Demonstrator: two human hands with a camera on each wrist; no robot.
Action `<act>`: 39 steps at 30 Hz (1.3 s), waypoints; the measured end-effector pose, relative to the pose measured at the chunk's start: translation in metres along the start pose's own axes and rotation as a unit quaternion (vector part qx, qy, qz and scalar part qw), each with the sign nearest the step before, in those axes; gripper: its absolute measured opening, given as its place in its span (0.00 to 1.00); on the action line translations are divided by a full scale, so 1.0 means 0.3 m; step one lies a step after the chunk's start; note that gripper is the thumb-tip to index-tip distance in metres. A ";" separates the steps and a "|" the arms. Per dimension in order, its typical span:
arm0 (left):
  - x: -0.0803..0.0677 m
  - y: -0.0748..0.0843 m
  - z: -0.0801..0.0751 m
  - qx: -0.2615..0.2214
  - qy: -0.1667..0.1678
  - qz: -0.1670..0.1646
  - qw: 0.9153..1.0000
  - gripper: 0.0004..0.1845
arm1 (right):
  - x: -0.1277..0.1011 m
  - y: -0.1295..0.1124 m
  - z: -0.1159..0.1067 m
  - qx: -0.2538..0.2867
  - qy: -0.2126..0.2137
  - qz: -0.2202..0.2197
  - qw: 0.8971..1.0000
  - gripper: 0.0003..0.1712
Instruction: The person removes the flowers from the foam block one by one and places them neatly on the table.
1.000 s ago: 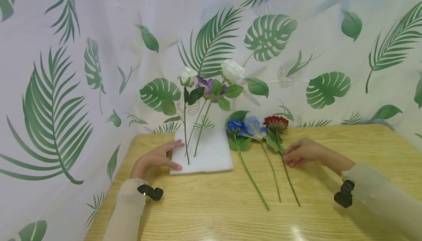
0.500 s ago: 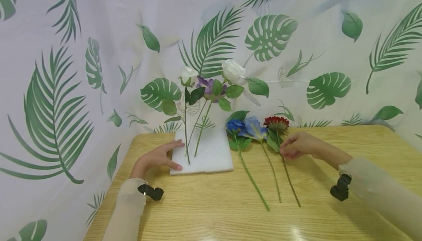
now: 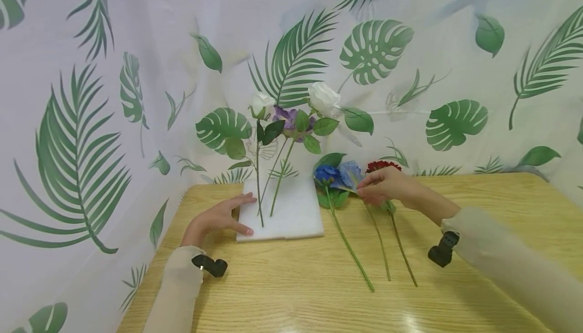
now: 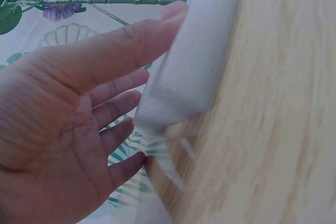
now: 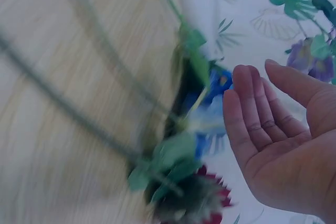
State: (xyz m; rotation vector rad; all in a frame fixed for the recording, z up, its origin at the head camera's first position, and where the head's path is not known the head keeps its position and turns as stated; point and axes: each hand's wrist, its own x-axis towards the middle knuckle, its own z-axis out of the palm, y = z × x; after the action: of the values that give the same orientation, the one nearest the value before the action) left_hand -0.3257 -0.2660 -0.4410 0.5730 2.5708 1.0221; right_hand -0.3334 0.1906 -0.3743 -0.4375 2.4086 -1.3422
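Observation:
My left hand (image 3: 217, 219) rests at the left side of a white foam block (image 3: 296, 224); in the left wrist view its thumb lies on the block (image 4: 197, 56) with the fingers extended along the side. Two white roses (image 3: 324, 99) and a purple flower (image 3: 287, 117) stand upright in the foam. Over the loose flowers hovers my right hand (image 3: 387, 187), fingertips close to a light blue flower (image 3: 349, 173). The right wrist view shows this hand (image 5: 286, 145) with loosely bent fingers and nothing in them. It partly covers a red flower (image 3: 384, 165).
A dark blue flower (image 3: 326, 175) lies beside the foam's right edge, its stem (image 3: 352, 249) pointing toward the front. The wooden table (image 3: 291, 292) ends at the back against a leaf-patterned curtain (image 3: 455, 59).
My right hand has left the red flower's stem and moved left and slightly up, toward the light blue flower. The left hand has stayed at the foam block.

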 end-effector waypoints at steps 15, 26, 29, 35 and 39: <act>0.001 0.000 0.000 -0.003 -0.004 0.016 1.000 0.51 | 0.139 -0.146 0.194 0.113 0.006 -0.072 0.991 0.22; -0.003 0.003 -0.003 -0.009 -0.004 0.024 1.000 0.51 | 0.207 -0.193 0.330 0.173 0.021 -0.076 0.982 0.21; -0.001 0.003 -0.003 -0.010 -0.004 0.022 1.000 0.51 | 0.228 -0.198 0.349 0.184 0.028 -0.070 0.980 0.22; 0.009 -0.001 -0.002 -0.002 -0.002 0.017 1.000 0.51 | 0.260 -0.216 0.375 0.228 0.035 -0.060 0.971 0.23; 0.010 -0.005 -0.002 0.002 -0.001 0.015 1.000 0.51 | 0.276 -0.224 0.390 0.252 0.032 -0.060 0.965 0.25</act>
State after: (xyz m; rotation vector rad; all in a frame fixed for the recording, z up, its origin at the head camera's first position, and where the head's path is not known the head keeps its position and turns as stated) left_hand -0.3288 -0.2660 -0.4421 0.6155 2.5702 1.0263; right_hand -0.3491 0.0336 -0.3866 -0.4039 2.0009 -1.9722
